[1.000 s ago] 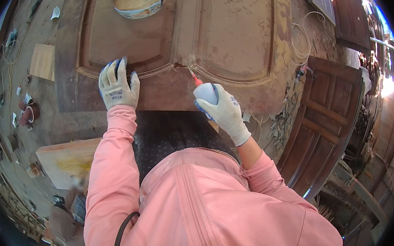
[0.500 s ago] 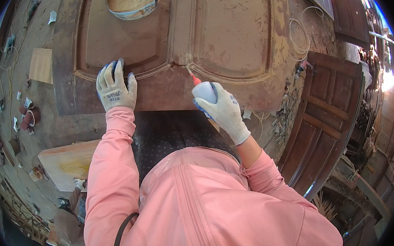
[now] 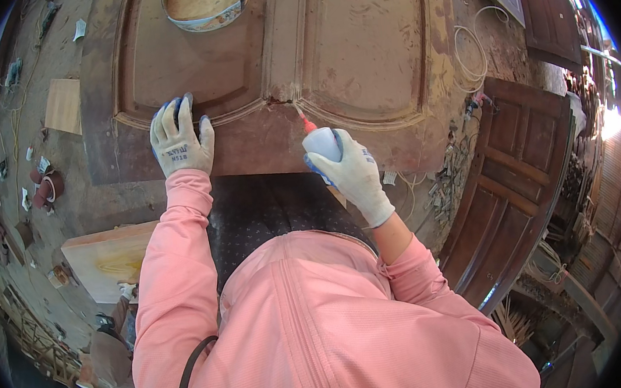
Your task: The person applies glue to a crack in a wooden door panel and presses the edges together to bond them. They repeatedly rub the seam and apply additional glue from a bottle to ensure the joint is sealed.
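Observation:
A brown panelled wooden door [image 3: 247, 148] lies flat in front of me, dusty, with raised mouldings. My right hand [image 3: 353, 172], in a white glove with blue on the palm side, is wrapped round a white squeeze bottle [image 3: 323, 144] with a red nozzle cap. The thin tip of the bottle points at the corner where the mouldings meet, beside a dark gap [image 3: 279, 100] in the wood. My gloved left hand [image 3: 183, 138] rests on the door's near-left part with its fingers stretched out, holding nothing.
A round patterned tin [image 3: 210, 19] of tan material stands on the door's far part. Another dark door [image 3: 506, 191] leans at the right. A pale wooden board [image 3: 113, 259] is at the left, near another person [image 3: 114, 355]. Hoses [image 3: 470, 54] and scraps litter the ground.
The view has shifted very slightly, so the tin sits a little further left and higher. Both hands keep their places, the bottle tip still at the moulding corner.

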### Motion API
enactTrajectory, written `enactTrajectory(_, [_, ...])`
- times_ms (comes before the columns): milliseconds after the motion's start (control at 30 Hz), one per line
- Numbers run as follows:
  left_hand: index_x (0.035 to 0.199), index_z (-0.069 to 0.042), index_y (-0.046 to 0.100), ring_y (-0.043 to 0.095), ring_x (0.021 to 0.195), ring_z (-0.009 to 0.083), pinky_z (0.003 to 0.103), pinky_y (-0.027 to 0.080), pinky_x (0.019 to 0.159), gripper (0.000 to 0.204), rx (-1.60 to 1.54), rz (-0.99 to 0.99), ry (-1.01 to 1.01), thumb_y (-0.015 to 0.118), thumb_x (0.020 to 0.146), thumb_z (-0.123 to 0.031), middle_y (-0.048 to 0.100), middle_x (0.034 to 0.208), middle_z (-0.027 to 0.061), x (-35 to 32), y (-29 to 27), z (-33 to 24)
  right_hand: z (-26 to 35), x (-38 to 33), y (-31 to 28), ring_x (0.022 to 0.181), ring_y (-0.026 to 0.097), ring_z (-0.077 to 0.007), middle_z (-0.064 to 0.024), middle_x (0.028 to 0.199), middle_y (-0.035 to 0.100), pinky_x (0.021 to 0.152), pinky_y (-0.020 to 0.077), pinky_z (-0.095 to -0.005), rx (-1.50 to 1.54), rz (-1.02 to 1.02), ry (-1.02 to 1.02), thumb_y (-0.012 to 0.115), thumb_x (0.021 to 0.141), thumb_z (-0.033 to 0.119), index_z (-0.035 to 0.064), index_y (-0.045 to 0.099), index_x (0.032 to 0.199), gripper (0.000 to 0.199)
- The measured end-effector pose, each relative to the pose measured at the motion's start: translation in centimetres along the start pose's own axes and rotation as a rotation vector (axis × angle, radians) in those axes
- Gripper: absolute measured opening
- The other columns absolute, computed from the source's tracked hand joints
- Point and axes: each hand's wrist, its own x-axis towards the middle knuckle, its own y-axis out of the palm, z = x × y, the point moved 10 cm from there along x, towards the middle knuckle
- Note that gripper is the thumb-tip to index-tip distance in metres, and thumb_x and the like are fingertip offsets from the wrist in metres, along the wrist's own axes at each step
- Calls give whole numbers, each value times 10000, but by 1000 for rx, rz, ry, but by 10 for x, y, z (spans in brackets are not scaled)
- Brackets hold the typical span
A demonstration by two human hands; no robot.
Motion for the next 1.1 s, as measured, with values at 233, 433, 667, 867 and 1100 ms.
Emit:
enactTrajectory(233, [1429,-146,617,517,1352,335,513,391,1179,514,8,4,1,689,955,-331,580,1398,118,0,0,0,-3,-1,-1,1025,715,-401,-205,1080,741,885,550,-492,7,12,30,775,875,509,55,618,1266,619])
enactTrajectory(433, [1443,-144,613,511,1360,346,500,396,1164,510,4,1,3,680,959,-290,575,1410,127,0,-1,-1,-7,1,1,1026,714,-402,-212,1082,739,891,549,-493,-2,27,53,776,872,510,46,619,1273,633])
enactTrajectory(667, [1434,-144,616,521,1346,348,508,399,1166,507,5,-4,6,684,957,-301,585,1399,126,1,-2,-3,-15,1,2,991,729,-376,-221,1079,744,865,557,-475,128,31,107,796,864,498,19,624,1289,663])
enactTrajectory(867, [1422,-139,625,525,1337,347,514,405,1163,511,-2,-6,-4,696,946,-312,590,1388,117,1,-2,-2,-7,26,-13,939,744,-273,-186,1081,749,806,569,-387,546,-104,36,840,873,269,2,596,1306,563])
enactTrajectory(1100, [1404,-130,635,524,1333,347,519,408,1158,509,-14,-10,-18,706,934,-315,590,1379,114,0,-4,0,83,148,-56,1164,625,-355,-176,1204,677,990,505,-461,463,-444,-397,896,794,298,31,575,1294,651])
